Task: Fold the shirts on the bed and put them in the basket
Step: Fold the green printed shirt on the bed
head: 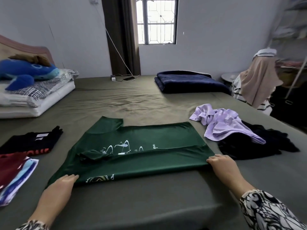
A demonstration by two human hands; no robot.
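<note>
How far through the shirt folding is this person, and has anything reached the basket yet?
Done: a folded black shirt and a red one lie at the left. In hand: the green shirt, near side folded over, left hand and right hand at its ends. Left: the lilac shirt and dark clothes, unfolded. No basket in view.

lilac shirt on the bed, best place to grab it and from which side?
Probably from above: the lilac shirt lies crumpled, partly over a black garment. Pinch the raised bunched folds at its far left end, which rest on bare bed sheet; fingers there catch only lilac cloth.
</note>
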